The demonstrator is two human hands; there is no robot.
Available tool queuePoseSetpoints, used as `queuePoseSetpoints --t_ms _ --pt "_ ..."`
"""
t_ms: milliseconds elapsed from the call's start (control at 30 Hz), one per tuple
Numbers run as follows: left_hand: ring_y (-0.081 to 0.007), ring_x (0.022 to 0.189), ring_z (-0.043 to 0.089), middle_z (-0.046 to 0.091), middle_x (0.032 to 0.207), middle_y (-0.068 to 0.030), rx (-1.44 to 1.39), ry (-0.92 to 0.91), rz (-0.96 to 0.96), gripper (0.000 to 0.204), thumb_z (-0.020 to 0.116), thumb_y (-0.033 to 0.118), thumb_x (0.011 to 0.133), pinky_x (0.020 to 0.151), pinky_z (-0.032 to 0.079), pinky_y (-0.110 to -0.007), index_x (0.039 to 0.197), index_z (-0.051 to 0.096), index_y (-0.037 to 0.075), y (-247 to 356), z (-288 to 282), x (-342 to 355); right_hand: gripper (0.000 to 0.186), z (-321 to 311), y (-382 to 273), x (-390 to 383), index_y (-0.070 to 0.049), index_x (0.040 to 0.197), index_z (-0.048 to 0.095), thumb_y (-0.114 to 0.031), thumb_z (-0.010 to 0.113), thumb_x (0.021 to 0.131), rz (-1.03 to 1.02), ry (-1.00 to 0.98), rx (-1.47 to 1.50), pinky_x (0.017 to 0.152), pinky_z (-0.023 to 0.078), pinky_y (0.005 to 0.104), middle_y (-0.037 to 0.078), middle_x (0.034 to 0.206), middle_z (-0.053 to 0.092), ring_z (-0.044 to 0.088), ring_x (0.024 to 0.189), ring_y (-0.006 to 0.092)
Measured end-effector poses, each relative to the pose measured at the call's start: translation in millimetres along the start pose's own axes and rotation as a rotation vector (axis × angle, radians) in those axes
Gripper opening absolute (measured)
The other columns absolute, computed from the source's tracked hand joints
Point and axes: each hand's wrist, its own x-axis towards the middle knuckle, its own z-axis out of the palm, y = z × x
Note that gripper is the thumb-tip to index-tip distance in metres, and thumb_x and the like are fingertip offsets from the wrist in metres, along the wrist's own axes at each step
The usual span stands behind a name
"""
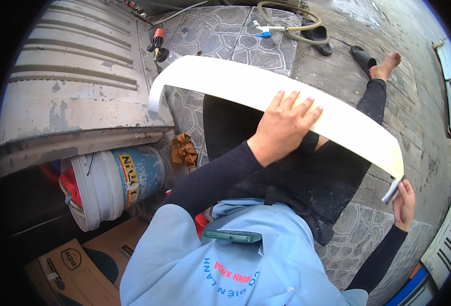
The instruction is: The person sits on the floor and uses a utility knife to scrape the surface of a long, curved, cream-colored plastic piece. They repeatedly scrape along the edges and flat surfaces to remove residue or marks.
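Note:
A long, curved white panel (225, 76), probably plastic, lies across my lap and legs, with its left end bent down. My left hand (286, 122) rests on the middle of it, fingers spread flat over the top face and thumb out of sight. At the panel's right end my right hand (405, 201) is closed, with thumb and fingers at the bent-down corner. A small grey piece with a dark edge (390, 190) shows beside those fingers; whether it belongs to the panel I cannot tell.
Left of me are a ribbed metal bench (82, 66) with chipped paint, a paint bucket (143, 173) lying on its side and a cardboard box (72, 270). A torch head (158, 42), a brown rag (183, 151), a hose (315, 25) and slippers (362, 58) lie ahead.

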Motion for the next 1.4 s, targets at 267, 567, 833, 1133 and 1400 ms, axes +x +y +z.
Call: queuePoseSetpoints --t_ms 267,567,833,1133,1400 --pt "-0.0352 0.127 0.072 0.075 0.138 -0.0129 -0.179 -0.268 -0.116 0.049 0.066 0.002 0.088 0.105 0.058 -0.050 0.136 0.076 0.013 65.9 -107.1 -57.4 0.025 -1.7 -44.7 -61.2 -0.003 0.109 0.065 -0.023 0.079 0.102 0.158 -0.129 -0.209 0.083 0.058 0.0301 0.005 0.099 0.073 0.070 0.089 0.0143" --pt "-0.0355 0.118 0.076 0.073 0.140 -0.0188 -0.299 -0.625 -0.006 0.067 0.072 -0.002 0.077 0.090 0.064 -0.041 0.143 0.069 0.008 70.3 -123.7 -71.5 0.018 42.7 -94.8 -53.4 -0.003 0.110 0.074 -0.017 0.079 0.101 0.356 -0.190 -0.237 0.072 0.052 0.0212 0.000 0.098 0.071 0.065 0.085 0.0054" --pt "-0.0426 0.129 0.070 0.071 0.138 -0.0272 -0.954 -1.183 0.143 0.057 0.070 0.038 0.105 0.112 0.052 -0.045 0.144 0.066 -0.004 34.9 -80.5 45.2 0.018 52.6 -106.7 -53.9 -0.003 0.108 0.077 -0.018 0.081 0.098 0.343 -0.183 -0.452 0.068 0.047 0.0206 0.000 0.093 0.073 0.063 0.080 0.0051" --pt "-0.0171 0.115 0.071 0.076 0.128 -0.0108 -1.687 -0.942 0.082 0.051 0.049 0.040 0.119 0.103 0.053 -0.032 0.144 0.068 0.000 163.9 148.0 135.5 0.020 79.0 -111.3 -38.3 -0.004 0.109 0.078 -0.022 0.081 0.100 0.300 -0.232 -0.431 0.068 0.041 0.0208 -0.004 0.088 0.072 0.059 0.078 0.0033" --pt "-0.0108 0.073 0.070 0.076 0.081 -0.0076 -1.523 -1.033 0.037 0.047 0.050 0.031 0.116 0.071 0.055 -0.028 0.107 0.080 -0.005 164.6 156.0 117.1 0.018 73.1 -75.2 -75.5 -0.006 0.121 0.069 -0.019 0.071 0.108 0.078 -0.011 -0.051 0.083 0.055 0.0292 0.005 0.108 0.074 0.070 0.092 0.0127"
